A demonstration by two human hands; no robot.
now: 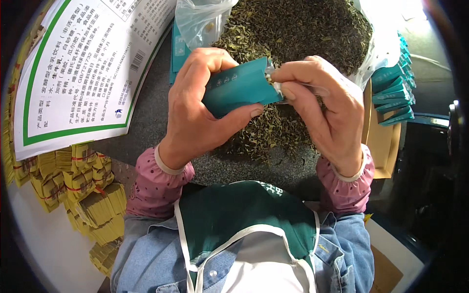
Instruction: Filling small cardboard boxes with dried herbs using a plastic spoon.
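Note:
My left hand (199,106) holds a teal paper packet (234,86), lying slanted with its opened end towards the right. At that end the thumb and forefinger of my right hand (322,106) pinch a crumpled clear plastic inner liner (276,78); whether there is more between the fingertips is hidden. Some small pale and brownish bits show in the packet's mouth. Beneath and beyond both hands spreads a large heap of dried leaves (293,33), which look like loose tea, partly on a clear plastic bag (203,22).
A cardboard tray (381,154) at the right stands beside several filled teal packets (394,91). More flat teal packets (179,47) lie at the back left. A large printed sheet (80,73) covers the left side, above bundled yellow paper packets (88,179). The worktop (220,168) is dark and speckled.

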